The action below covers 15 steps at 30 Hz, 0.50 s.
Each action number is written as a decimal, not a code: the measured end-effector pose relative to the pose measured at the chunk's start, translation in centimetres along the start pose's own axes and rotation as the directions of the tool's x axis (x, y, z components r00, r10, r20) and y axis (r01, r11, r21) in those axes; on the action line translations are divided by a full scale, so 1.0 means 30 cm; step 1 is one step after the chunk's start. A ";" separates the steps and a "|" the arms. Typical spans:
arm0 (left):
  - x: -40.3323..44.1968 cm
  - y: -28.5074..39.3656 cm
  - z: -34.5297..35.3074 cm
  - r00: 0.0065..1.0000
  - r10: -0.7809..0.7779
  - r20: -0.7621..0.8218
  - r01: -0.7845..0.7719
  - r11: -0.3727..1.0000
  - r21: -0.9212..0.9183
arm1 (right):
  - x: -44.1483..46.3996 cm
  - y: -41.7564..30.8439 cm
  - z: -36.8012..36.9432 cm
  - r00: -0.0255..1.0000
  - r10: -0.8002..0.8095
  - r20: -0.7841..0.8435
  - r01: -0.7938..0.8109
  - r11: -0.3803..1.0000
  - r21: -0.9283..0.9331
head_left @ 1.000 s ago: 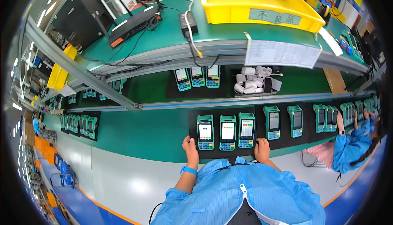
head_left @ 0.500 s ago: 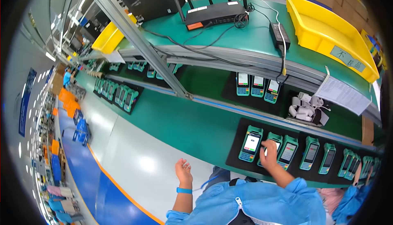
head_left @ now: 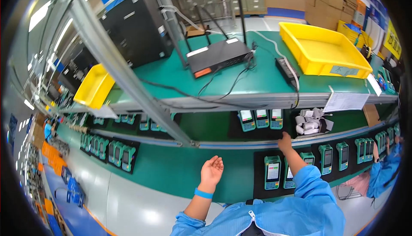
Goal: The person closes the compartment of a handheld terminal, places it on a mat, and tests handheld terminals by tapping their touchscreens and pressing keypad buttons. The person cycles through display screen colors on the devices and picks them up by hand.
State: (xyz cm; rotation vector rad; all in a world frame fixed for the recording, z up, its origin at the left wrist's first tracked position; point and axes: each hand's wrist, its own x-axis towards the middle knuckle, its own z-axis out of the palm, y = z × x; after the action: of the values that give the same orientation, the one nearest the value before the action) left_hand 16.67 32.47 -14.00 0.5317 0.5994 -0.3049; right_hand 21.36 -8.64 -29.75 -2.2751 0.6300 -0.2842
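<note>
My left hand (head_left: 212,170) is raised above the green bench, palm up. Its fingers are loosely curled and apart, with nothing in them. My right hand (head_left: 284,143) reaches forward to the lower shelf's metal edge, just below a green-cased handheld payment terminal (head_left: 276,119). Its fingers point toward that terminal, and I see nothing held. Two more lit terminals stand beside it on the shelf. Nearer me on a black mat, a terminal with a lit screen (head_left: 272,172) lies left of my right forearm. Another terminal (head_left: 289,178) is partly hidden by that arm.
White chargers (head_left: 310,122) fill a tray right of the shelf terminals. More terminals (head_left: 326,159) line the bench to the right, near a co-worker's blue sleeve (head_left: 384,171). Above are a black router (head_left: 221,57), cables and a yellow bin (head_left: 324,49). A metal post (head_left: 116,64) slants across the left.
My right hand has moved from a terminal on the bench mat forward to the shelf edge. My left hand has come up over the bench. The camera view has tilted upward.
</note>
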 end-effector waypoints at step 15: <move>0.768 -0.319 -0.050 0.697 0.503 0.511 -0.435 -0.270 0.859 | 0.171 -0.085 0.052 0.908 0.397 -0.135 -0.405 0.913 -0.041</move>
State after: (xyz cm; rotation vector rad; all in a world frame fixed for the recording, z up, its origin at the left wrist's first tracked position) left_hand 30.14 22.66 -32.65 2.2683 -0.0133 0.1712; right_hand 27.23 -8.84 -28.94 -2.1383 1.1682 -0.2038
